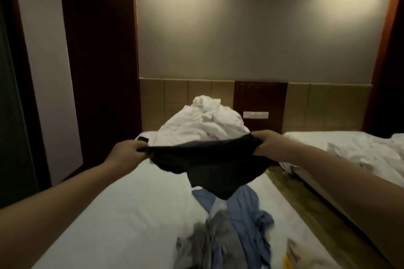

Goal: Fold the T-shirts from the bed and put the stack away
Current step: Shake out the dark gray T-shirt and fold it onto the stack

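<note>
A black T-shirt (209, 159) hangs in the air above the white bed (122, 203), stretched between both hands. My left hand (127, 152) grips its left end and my right hand (267, 143) grips its right end; the cloth sags between them and a corner dangles down. Below it a blue T-shirt (242, 214) lies crumpled on the sheet, with a grey T-shirt (209, 242) bunched on top of it near the front. A pale garment with a yellow patch (293, 255) lies at the lower right edge of the bed.
A heap of white bedding (203, 120) is piled at the head of the bed against the tan headboard (175, 94). A second bed (349, 148) with rumpled white sheets stands to the right, across a narrow strip of wooden floor (290, 190). Dark wooden panels stand on the left.
</note>
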